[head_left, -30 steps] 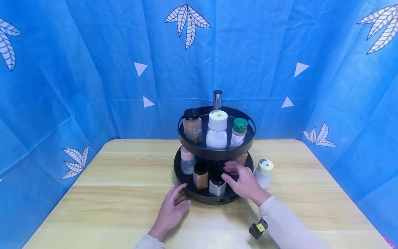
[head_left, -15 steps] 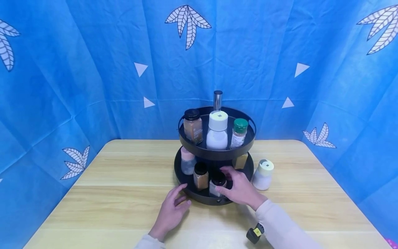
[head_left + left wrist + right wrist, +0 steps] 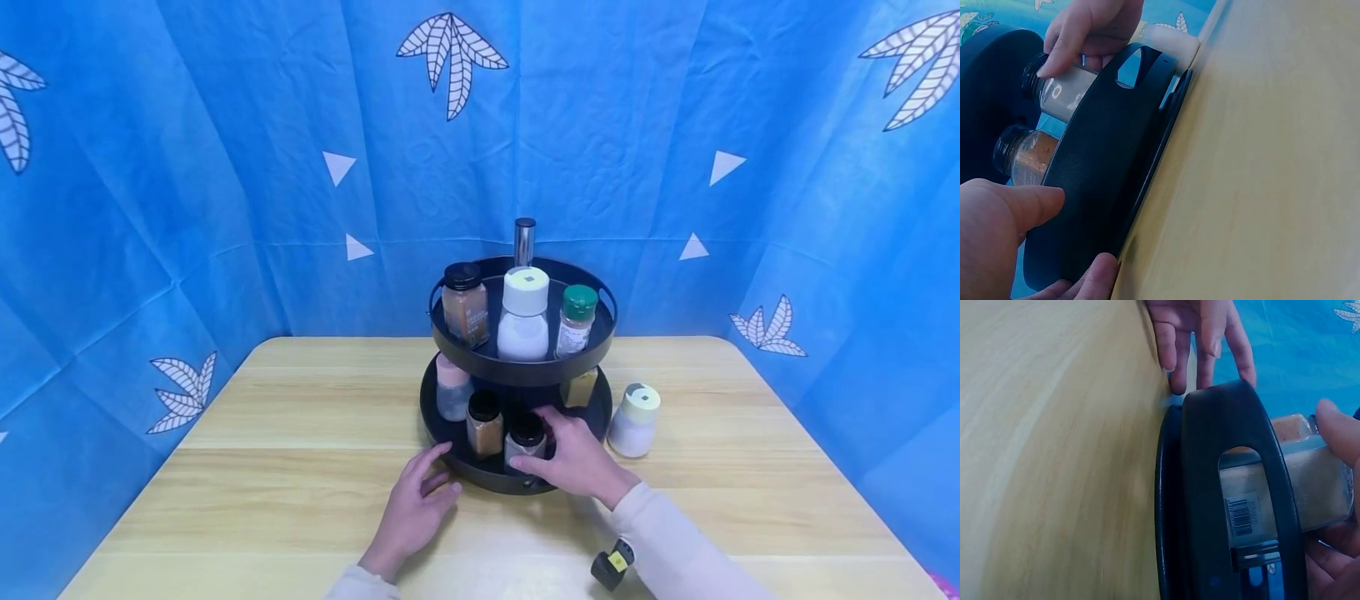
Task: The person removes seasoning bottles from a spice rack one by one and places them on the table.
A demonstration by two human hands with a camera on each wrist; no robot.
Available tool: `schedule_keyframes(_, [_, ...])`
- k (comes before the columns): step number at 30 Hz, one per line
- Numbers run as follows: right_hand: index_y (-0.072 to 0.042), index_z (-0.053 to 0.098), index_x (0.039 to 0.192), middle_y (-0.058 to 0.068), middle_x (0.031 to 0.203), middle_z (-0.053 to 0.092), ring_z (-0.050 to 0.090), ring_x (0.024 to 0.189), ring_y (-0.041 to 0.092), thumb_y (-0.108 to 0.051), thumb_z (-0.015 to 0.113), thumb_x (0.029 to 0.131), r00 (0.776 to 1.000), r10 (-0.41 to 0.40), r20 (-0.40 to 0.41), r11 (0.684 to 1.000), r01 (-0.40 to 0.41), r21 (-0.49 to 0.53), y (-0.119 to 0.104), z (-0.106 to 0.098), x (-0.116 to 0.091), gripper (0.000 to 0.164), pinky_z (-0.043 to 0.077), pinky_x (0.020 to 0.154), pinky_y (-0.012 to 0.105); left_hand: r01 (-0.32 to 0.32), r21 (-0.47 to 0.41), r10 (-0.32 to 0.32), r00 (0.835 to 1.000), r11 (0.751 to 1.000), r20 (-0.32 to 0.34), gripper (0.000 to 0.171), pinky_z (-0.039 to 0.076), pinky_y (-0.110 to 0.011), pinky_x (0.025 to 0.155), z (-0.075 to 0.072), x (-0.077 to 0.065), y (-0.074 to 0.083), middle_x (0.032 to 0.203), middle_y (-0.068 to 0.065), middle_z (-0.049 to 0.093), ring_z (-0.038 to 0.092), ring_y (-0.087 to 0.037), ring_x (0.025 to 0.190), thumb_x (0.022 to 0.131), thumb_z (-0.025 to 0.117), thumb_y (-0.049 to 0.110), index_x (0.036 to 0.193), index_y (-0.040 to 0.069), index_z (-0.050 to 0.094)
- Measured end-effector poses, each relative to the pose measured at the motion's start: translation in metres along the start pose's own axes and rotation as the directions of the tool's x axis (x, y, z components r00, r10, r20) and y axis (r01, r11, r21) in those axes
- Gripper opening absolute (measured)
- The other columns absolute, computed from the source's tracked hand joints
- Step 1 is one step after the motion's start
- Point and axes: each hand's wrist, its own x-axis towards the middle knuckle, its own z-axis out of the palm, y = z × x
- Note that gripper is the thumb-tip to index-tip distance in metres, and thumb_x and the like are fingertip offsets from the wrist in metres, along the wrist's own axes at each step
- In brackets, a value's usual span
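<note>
My right hand (image 3: 577,454) is at the front of the lower tray (image 3: 480,479) of a black two-tier turntable. Its thumb and fingers grip a clear spice jar (image 3: 522,450) with a black lid and pale contents, standing upright behind the tray's front rim. A barcode label (image 3: 1244,515) on the jar shows through the rim's handle slot in the right wrist view. Left of it stands a black-lidded jar (image 3: 484,429) of brown spice. My left hand (image 3: 411,508) is at the tray's front-left rim, fingers loosely spread, index fingertip right at the edge.
On the upper tray (image 3: 517,372) are a brown spice jar (image 3: 465,308), a white bottle (image 3: 523,329) and a green-capped shaker (image 3: 576,321). A pink-capped bottle (image 3: 453,392) and a yellowish jar (image 3: 580,389) stand lower. A white-capped bottle (image 3: 635,425) is on the table, right.
My right hand has moved left and down from beside the pale jar to close around it. The left hand and the turntable have stayed put.
</note>
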Motion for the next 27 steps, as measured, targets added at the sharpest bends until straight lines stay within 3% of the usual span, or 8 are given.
schedule_keyframes(10, [-0.009,0.059,0.117,0.01,0.105,0.07,0.065,0.092,0.02,-0.046,0.077,0.073,0.999,0.019,-0.03,1.0,-0.019,0.002,-0.0029,0.0014,-0.0003,0.061,0.058,0.078,0.041,-0.002,-0.001,0.002,1.0,1.0,0.003,0.06,0.054,-0.037,0.092,0.0004,0.0001,0.0001,0.15,-0.024,0.026,0.054,-0.039,0.115,0.085,0.067,0.008,0.139,0.019,0.043])
schedule_keyframes(27, [-0.01,0.06,0.112,0.009,0.098,0.071,0.066,0.085,0.017,-0.043,0.078,0.073,0.997,-0.042,-0.069,0.999,0.041,-0.005,-0.0039,0.0027,0.0009,0.054,0.06,0.071,0.036,-0.002,-0.006,0.002,1.0,1.0,0.006,0.061,0.054,-0.039,0.092,-0.0004,-0.0001,-0.0008,0.15,-0.024,0.026,0.053,-0.039,0.115,0.085,0.067,0.009,0.14,0.018,0.042])
